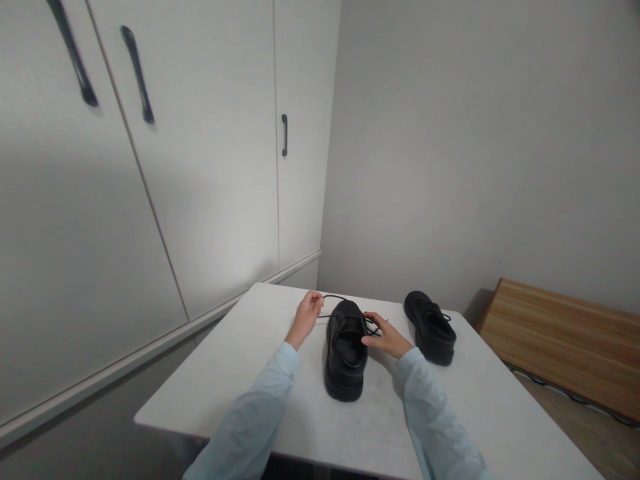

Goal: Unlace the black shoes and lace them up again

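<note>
A black lace (pixel 334 297) is pinched taut between the closed fingers of the left hand (pixel 306 319) and the right hand (pixel 386 337), over the near shoe (pixel 345 357) on the counter (pixel 240 373).

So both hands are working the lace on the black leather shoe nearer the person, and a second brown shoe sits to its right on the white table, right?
Not quite: the head view shows the second shoe is black, not brown. The rest holds: left hand and right hand are pinching the lace of the nearer black leather shoe on the white table.

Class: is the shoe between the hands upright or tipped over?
Upright: the shoe rests sole-down on the table, opening facing up.
</note>
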### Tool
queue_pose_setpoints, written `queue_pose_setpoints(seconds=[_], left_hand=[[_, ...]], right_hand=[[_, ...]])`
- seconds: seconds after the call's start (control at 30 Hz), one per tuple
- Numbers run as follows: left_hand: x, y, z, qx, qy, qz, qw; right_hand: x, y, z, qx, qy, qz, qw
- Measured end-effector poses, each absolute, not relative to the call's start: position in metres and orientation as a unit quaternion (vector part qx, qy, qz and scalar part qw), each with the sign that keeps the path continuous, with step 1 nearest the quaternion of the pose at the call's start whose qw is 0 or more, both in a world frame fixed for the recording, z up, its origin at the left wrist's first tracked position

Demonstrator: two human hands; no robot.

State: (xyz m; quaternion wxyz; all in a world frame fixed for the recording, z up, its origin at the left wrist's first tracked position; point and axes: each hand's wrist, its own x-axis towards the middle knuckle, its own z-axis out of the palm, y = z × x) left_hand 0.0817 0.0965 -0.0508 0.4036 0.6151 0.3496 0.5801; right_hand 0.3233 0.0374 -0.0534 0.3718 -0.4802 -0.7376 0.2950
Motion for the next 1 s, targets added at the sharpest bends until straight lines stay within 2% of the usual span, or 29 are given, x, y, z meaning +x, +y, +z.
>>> queue_pose_setpoints(seconds=[0.17, 0.43, 0.7, 0.8, 1.0], left_hand=[[0.08, 0.092, -0.048, 0.691, 0.393, 0.514, 0.322], [0.073, 0.092, -0.052, 0.748, 0.405, 0.436, 0.293], [0.066, 0.095, -0.055, 0.823, 0.446, 0.325, 0.133], [0.063, 0.097, -0.055, 0.811, 0.459, 0.343, 0.116], [0.058, 0.102, -0.054, 0.74, 0.476, 0.461, 0.117]], right_hand=[[0.323, 0.038, -0.053, -0.477, -0.74, 0.298, 0.369], [0.322, 0.038, -0.051, -0.472, -0.734, 0.308, 0.379], [0.321, 0.037, -0.05, -0.482, -0.734, 0.296, 0.377], [0.322, 0.036, -0.05, -0.489, -0.732, 0.291, 0.374], [0.321, 0.035, -0.05, -0.487, -0.731, 0.292, 0.378]])
